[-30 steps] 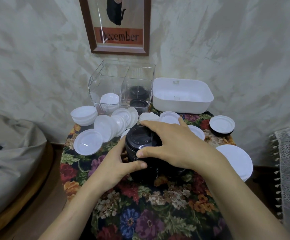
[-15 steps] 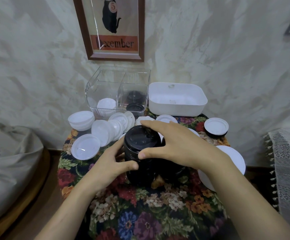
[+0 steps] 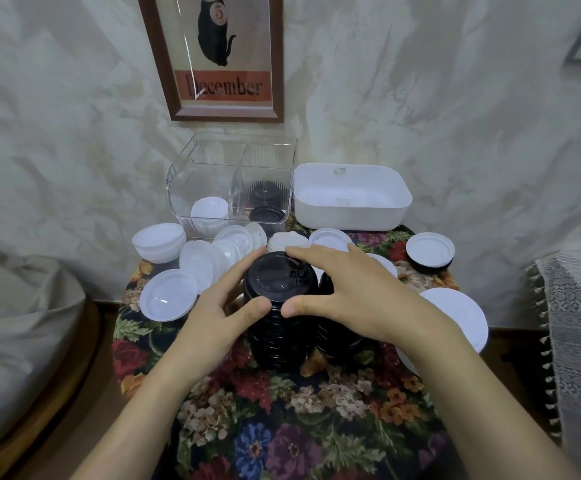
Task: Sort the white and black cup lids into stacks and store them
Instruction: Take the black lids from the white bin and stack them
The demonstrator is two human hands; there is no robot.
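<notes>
Left hand [image 3: 219, 308]: curled round the left side of the black stack [image 3: 277, 327], thumb on the near side, fingers reaching round the far side.
Right hand [image 3: 349, 297]: curled round the right side of the same stack. Its thumb is on the near side just beside the left thumb, and its forefinger lies along the far rim of the top lid.
Black stack: tall and upright at the middle of the table [image 3: 282, 427], with ribbed rims and the top lid face up.
Second stack [image 3: 334, 341]: black, just right of the first and mostly hidden under the right hand. Whether the two touch cannot be told.
Clear bin [image 3: 185, 181]: at the far edge, left of centre, split by a divider.
Stored white lids [image 3: 209, 211]: in the bin's left compartment.
Stored black lids [image 3: 267, 202]: in the bin's right compartment.
White tub [image 3: 351, 213]: at the far edge, just right of the bin.
Nested whites [image 3: 159, 242]: a short pile at the far-left edge.
Fanned whites [image 3: 212, 261]: a leaning, overlapping row between the pile and the left hand.
Flat lid [image 3: 169, 294]: white, at the left edge, near the left hand.
Capped lid [image 3: 429, 251]: white, resting on a black one at the far-right edge.
Big lid [image 3: 455, 313]: white, at the right edge, partly behind the right forearm.
Picture [image 3: 219, 57]: framed on the wall above the bin, showing a black cat and the word "December".
</notes>
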